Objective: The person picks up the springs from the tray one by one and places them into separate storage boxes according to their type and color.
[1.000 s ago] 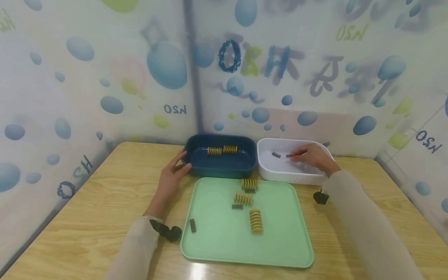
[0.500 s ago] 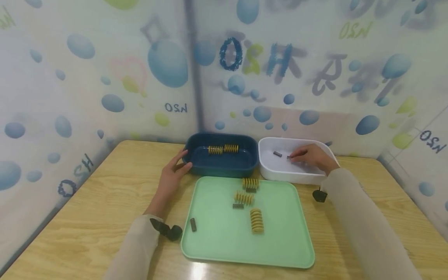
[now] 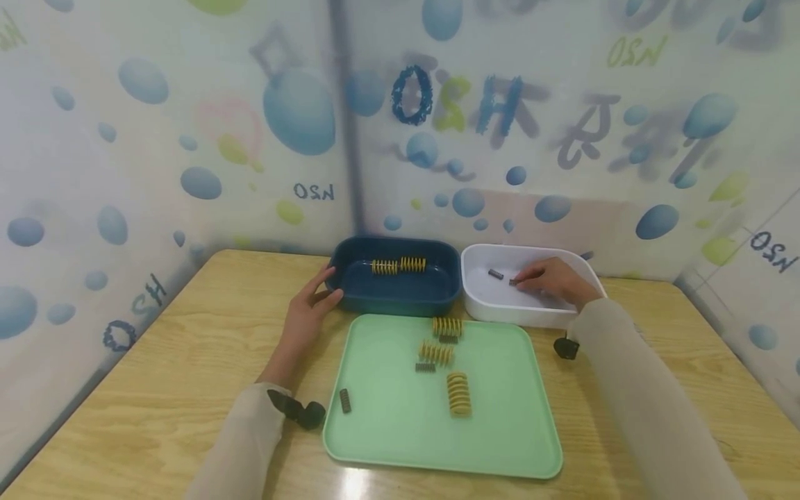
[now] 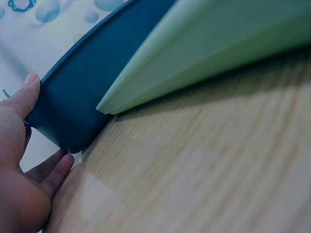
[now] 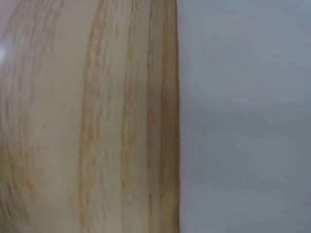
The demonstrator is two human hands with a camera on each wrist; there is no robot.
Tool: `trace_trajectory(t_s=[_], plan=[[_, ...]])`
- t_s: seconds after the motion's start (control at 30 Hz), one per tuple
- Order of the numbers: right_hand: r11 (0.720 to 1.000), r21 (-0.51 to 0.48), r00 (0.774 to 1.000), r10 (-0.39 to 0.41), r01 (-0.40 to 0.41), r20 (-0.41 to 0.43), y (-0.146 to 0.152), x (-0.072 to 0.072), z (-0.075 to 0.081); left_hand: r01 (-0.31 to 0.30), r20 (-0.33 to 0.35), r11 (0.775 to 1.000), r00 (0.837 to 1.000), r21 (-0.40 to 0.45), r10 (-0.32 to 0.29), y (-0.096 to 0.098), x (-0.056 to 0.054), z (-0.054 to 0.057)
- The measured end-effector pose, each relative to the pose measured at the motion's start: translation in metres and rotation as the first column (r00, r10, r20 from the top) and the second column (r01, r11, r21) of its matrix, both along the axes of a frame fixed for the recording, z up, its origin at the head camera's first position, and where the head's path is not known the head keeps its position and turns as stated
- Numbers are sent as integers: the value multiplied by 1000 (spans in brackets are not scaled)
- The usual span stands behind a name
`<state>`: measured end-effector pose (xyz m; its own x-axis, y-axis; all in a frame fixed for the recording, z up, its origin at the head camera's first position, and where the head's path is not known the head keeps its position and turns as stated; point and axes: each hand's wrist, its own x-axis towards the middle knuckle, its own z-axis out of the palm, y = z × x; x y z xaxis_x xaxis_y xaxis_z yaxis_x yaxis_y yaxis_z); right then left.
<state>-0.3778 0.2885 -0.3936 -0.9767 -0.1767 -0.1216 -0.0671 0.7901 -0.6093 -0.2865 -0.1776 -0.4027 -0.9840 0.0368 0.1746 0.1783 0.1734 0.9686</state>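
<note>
My right hand (image 3: 555, 279) is inside the white bin (image 3: 521, 317), thumb and fingertips pinching a small dark coil spring (image 3: 512, 282) low over the bin's floor. Another dark spring (image 3: 496, 274) lies just left of it. The right wrist view catches only wood and a white wall, not the hand. At the left end of the dark blue bin (image 3: 400, 305), my left hand (image 3: 303, 316) rests with its fingers spread. In the left wrist view the thumb (image 4: 30, 92) touches the bin's side. Two yellow coil springs (image 3: 398, 266) lie within that bin.
In front of the bins is a green tray (image 3: 387, 430). On it lie a large yellow spring (image 3: 459, 394), two more yellow springs (image 3: 436, 353) and several small dark springs (image 3: 346, 401). A patterned wall covering (image 3: 250, 139) rises behind the wooden table (image 3: 187, 347).
My right hand has shifted slightly left inside the white bin with the pinched dark spring. The left hand stays at the blue bin's end.
</note>
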Motion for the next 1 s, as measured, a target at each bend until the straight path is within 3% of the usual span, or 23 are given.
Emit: trace_trajectory(t_s=[0.53, 0.77, 1.0], plan=[[1000, -18, 1000, -10, 10, 17, -2, 0, -2, 10, -9, 1000, 1000, 11, -10, -1, 0, 0], [999, -15, 999, -43, 43, 1, 3, 1, 2, 1, -8, 1000, 1000, 29, 0, -6, -12, -18], [991, -119, 998, -65, 62, -18, 3, 13, 20, -17, -39, 1000, 999, -5, 17, -8, -20, -29]])
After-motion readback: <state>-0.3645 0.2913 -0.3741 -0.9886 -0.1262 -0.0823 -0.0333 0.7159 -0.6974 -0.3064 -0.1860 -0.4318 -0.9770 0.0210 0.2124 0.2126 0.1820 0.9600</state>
